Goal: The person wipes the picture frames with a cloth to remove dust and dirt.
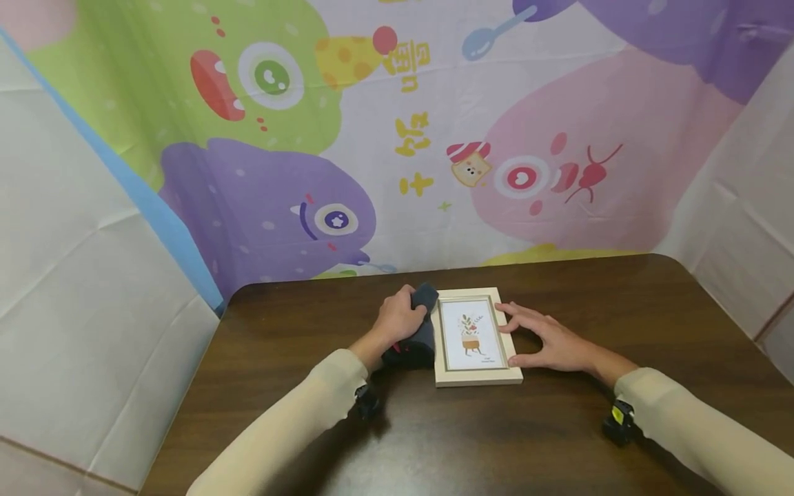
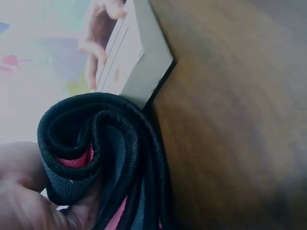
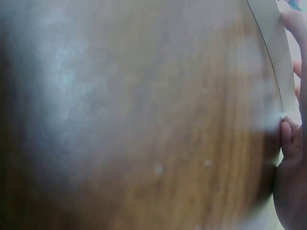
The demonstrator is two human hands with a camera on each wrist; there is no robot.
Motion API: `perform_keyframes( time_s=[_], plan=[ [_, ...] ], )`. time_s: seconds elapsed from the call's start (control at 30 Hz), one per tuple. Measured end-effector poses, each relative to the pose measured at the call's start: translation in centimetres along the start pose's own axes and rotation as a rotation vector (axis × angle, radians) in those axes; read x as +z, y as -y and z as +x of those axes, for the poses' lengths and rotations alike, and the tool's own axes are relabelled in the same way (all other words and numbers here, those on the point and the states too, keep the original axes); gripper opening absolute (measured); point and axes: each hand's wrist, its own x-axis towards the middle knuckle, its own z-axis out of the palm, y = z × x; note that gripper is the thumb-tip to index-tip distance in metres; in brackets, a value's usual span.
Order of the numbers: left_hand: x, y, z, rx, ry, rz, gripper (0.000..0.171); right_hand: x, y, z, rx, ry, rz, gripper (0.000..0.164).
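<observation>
A cream picture frame (image 1: 477, 377) lies flat on the table, showing a print of a potted plant. Against its left side is a rolled dark mat (image 1: 417, 348) with stitched edges and some red on it. My left hand (image 1: 399, 318) grips this mat, its thumb and fingers curled round the roll; the left wrist view shows the layered mat (image 2: 129, 139) close up. At the frame's right border, my right hand (image 1: 552, 340) has its thumb and fingers spread apart, fingertips touching the edge. Only part of the right hand (image 3: 292, 177) enters the right wrist view.
The dark brown wooden table (image 1: 459, 441) has rounded far corners. Behind it hangs a printed cloth (image 1: 428, 234) with cartoon monsters, and pale sheets (image 1: 80, 241) flank the sides. A small black device sits on each wrist.
</observation>
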Motion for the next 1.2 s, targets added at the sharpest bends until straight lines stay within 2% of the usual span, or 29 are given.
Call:
perform_keyframes(
  time_s=[0.23, 0.4, 0.63, 0.8, 0.97, 1.2],
  plan=[
    [0.0, 0.1, -2.9, 0.060, 0.044, -0.002, 0.035, -0.1, 0.1, 0.0, 0.014, -0.001, -0.009, 0.043],
    [0.1, 0.5, -4.4, 0.091, 0.067, 0.009, 0.036, -0.1, 0.0, 0.0, 0.018, -0.005, -0.019, 0.043],
    [0.2, 0.6, -6.2, 0.096, 0.107, 0.031, 0.036, 0.0, 0.1, 0.0, 0.022, 0.004, -0.012, 0.044],
    [0.2, 0.6, -7.5, 0.080, 0.158, 0.006, 0.030, 0.0, 0.2, 0.0, 0.028, 0.005, -0.016, 0.044],
    [0.3, 0.5, -8.1, 0.069, 0.192, -0.020, 0.024, -0.1, 0.2, 0.0, 0.026, 0.002, -0.019, 0.045],
    [0.2, 0.5, -7.8, 0.089, 0.167, -0.007, 0.023, -0.2, 0.4, 0.0, 0.027, 0.006, -0.012, 0.045]
  ],
)
